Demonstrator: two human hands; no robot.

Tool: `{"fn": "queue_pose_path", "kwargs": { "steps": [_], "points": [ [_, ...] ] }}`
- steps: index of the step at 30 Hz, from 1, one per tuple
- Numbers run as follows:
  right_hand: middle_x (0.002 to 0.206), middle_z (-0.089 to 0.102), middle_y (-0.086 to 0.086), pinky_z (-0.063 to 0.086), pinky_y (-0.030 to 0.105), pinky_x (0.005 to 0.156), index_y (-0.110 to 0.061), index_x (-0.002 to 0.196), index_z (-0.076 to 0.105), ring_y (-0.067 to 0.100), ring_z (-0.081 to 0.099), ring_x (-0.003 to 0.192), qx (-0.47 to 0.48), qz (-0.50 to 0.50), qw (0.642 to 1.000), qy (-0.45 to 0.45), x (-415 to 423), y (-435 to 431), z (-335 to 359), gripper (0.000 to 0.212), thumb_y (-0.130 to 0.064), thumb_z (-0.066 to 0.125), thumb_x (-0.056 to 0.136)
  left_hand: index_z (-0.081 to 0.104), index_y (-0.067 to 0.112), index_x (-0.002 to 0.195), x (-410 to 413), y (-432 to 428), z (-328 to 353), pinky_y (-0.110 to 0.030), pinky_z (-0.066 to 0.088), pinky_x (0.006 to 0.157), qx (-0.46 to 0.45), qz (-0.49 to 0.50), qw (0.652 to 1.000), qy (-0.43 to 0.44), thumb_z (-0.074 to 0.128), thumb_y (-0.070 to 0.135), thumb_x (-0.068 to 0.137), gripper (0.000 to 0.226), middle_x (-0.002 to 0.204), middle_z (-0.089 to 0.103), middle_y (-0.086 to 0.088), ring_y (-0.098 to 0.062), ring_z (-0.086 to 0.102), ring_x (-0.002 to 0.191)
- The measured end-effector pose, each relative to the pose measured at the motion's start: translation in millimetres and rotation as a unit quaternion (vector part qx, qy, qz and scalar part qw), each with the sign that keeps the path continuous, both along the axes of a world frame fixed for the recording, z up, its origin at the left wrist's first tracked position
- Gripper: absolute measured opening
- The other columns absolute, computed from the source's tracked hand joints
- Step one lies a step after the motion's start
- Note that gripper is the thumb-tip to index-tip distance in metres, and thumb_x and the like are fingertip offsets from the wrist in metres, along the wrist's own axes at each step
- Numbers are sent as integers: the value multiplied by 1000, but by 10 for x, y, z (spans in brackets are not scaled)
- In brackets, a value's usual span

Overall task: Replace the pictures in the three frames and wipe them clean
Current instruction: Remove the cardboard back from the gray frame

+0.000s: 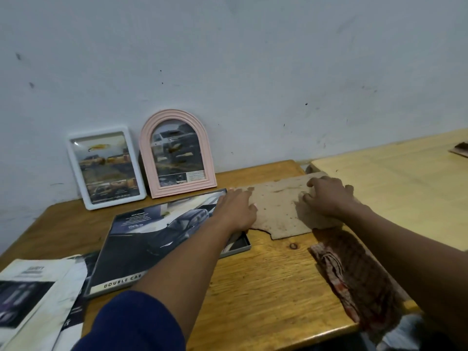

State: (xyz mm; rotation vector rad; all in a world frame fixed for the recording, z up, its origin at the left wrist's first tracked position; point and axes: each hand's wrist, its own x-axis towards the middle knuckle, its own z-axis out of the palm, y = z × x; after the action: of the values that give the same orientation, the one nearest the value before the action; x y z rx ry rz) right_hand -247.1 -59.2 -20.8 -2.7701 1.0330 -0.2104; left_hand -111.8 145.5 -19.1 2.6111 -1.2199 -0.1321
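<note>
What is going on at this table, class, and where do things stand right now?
A person has both hands on a worn brown backing board lying on the wooden table. The left hand lies flat on its left end, above a grey frame that holds a car picture. The right hand sets bent fingers on the right end. A white frame and a pink arched frame lean on the wall. A patterned cloth lies untouched.

Our left forearm (187, 254) covers part of the big car picture (141, 239), so its caption stops at "DOUBLE CA". The papers (33, 295) run off the bottom-left corner. Print in the pink arched frame (177, 115) is too tiny for us to read. No idea if our right hand (326, 196) has a grip on the backing board (276, 206).
</note>
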Motion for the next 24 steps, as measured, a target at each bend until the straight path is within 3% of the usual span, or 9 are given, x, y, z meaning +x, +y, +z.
{"fn": "queue_pose_path", "kwargs": {
  "steps": [4, 8, 13, 17, 21, 24],
  "points": [
    [138, 57, 6, 47, 48, 98, -22, 137, 51, 28, 54, 123, 54, 111, 988, -94, 364, 669, 171, 51, -46, 58, 93, 47, 15, 148, 135, 380, 149, -42, 36, 113, -84, 49, 995, -7, 50, 32, 101, 50, 152, 48, -11, -31, 42, 140],
    [133, 59, 3, 48, 46, 96, -29, 142, 43, 23, 56, 117, 77, 204, 973, -72, 778, 1490, 70, 65, -59, 61, 86, 43, 16, 151, 394, 1036, 156, -45, 34, 116, -89, 121, 988, -20, 52, 37, 100, 56, 155, 46, -10, -29, 40, 142],
    [159, 29, 10, 24, 56, 114, -25, 152, 22, 31, 21, 148, 47, 214, 976, 12, 967, 1928, -230, 92, -78, 48, 81, 57, 20, 133, 592, 1844, 98, -51, 47, 102, -65, 219, 973, 1, 54, 44, 94, 46, 138, 59, -10, -33, 55, 124],
    [164, 14, 16, 15, 54, 121, -20, 156, 9, 36, 8, 151, 48, 192, 980, 0, 977, 2044, -260, 104, -79, 48, 81, 48, 22, 144, 654, 2179, -29, -51, 47, 104, -36, 250, 967, 29, 54, 49, 94, 57, 146, 53, -10, -33, 52, 128],
    [161, 27, 11, 19, 56, 118, -25, 153, 20, 33, 16, 149, 51, 177, 983, -21, 1021, 2072, -234, 99, -79, 54, 77, 45, 24, 147, 649, 2227, -114, -49, 43, 108, -33, 250, 968, 17, 56, 48, 97, 56, 149, 50, -8, -32, 48, 134],
    [149, 44, 4, 22, 58, 114, -29, 144, 32, 28, 32, 143, 70, 162, 981, -82, 1011, 2121, -174, 78, -60, 68, 82, 44, 27, 148, 669, 2221, -136, -53, 41, 110, -40, 242, 969, 18, 56, 51, 95, 59, 150, 51, -6, -32, 48, 135]
  ]
}}
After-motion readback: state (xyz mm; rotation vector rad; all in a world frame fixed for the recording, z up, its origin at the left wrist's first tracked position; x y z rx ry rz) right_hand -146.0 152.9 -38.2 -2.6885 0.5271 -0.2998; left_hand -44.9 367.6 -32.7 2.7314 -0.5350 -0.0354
